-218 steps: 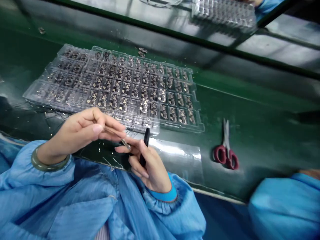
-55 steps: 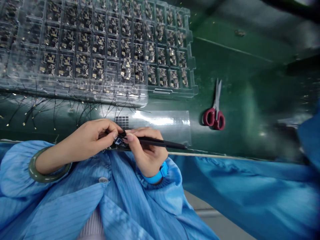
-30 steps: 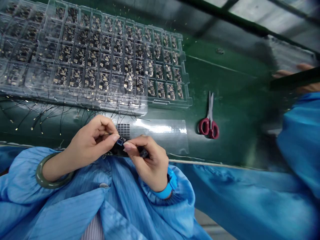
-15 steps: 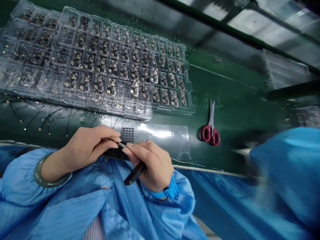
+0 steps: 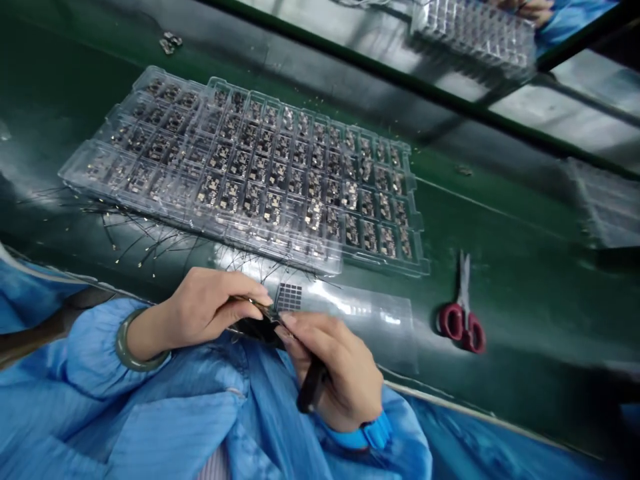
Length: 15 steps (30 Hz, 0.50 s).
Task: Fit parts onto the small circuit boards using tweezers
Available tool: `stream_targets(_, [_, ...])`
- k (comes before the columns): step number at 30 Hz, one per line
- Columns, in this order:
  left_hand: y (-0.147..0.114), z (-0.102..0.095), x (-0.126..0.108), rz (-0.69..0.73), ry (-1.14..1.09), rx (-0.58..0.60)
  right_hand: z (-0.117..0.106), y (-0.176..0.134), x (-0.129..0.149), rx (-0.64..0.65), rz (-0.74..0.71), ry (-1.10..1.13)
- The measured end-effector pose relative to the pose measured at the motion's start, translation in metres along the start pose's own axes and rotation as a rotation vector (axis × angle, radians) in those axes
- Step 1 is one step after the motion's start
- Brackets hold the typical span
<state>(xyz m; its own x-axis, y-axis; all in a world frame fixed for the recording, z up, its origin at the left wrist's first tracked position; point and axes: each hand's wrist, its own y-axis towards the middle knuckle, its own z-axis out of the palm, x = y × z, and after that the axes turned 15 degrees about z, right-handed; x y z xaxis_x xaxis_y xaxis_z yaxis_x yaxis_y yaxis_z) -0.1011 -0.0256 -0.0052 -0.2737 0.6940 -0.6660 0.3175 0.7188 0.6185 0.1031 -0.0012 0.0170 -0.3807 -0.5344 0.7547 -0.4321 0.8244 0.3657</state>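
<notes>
Near the table's front edge, my left hand [image 5: 210,303] pinches a small thin circuit board [image 5: 257,305] between thumb and fingertips; most of it is hidden. My right hand [image 5: 340,367] is closed around a black-handled tool [image 5: 313,385], whose handle sticks out below the palm. The tool's working end lies among the fingertips, close to the board, and its exact kind is hard to make out. Both hands' fingertips nearly meet. Just beyond them lies a clear plastic sheet [image 5: 365,320] with a grid of small dark stickers [image 5: 289,297].
Overlapping clear compartment trays [image 5: 320,257] full of small circuit boards stand behind my hands, with thin black wires [image 5: 145,233] along their front. Red-handled scissors [image 5: 463,313] lie to the right. Beyond the green rail are another tray [image 5: 475,40] and a person's hand [image 5: 535,10].
The view has turned, so trays, scissors and my hands appear farther right and lower. The blurred person at the right has left the view. Both my hands keep their hold.
</notes>
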Motion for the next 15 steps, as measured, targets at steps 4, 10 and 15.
stream_targets(4, [-0.005, -0.005, 0.001, 0.023, -0.033, -0.055, 0.001, -0.001, -0.004, 0.017, -0.123, -0.098])
stream_targets(10, [-0.012, -0.007, 0.004, 0.073, 0.06, -0.077, 0.011, -0.004, -0.005, 0.046, -0.097, -0.107])
stream_targets(15, [-0.015, -0.008, 0.005, 0.134, 0.065, -0.046, 0.012, 0.004, 0.005, 0.049, -0.027, -0.022])
